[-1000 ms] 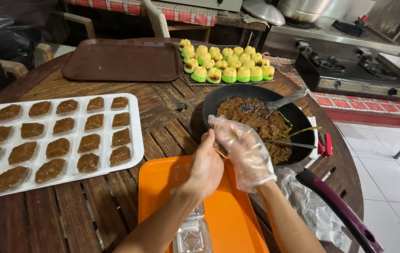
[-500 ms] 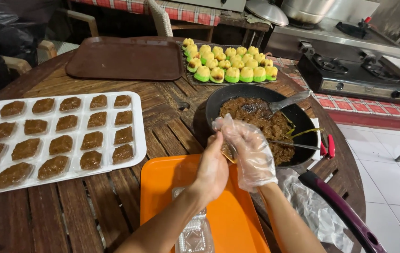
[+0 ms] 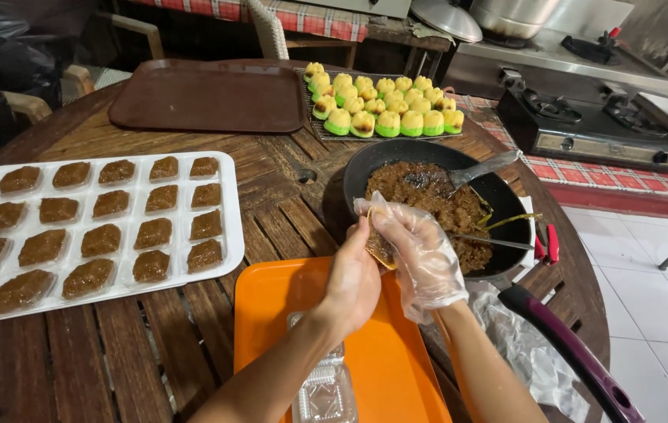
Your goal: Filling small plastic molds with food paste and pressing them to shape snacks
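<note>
My left hand [image 3: 353,278], bare, holds a small clear plastic cup [image 3: 379,248] with brown filling in it. My right hand [image 3: 420,251], in a loose clear plastic glove, presses its fingers onto that cup from the right. Both hands meet above the orange tray [image 3: 271,309], beside the black pan [image 3: 357,168] of brown sticky filling. A spoon [image 3: 483,168] rests in the pan. More clear empty cups [image 3: 324,392] lie on the orange tray under my left forearm.
A white moulded tray [image 3: 228,204] of filled brown pieces lies at left. A dark brown tray [image 3: 209,98] and a rack of yellow-green cakes [image 3: 381,106] stand at the far side. The pan's purple handle [image 3: 569,352] juts right. A gas stove [image 3: 592,121] stands beyond the table.
Both hands have drawn slightly nearer to me and stayed together on the cup. The view has shifted a little; nothing else has moved.
</note>
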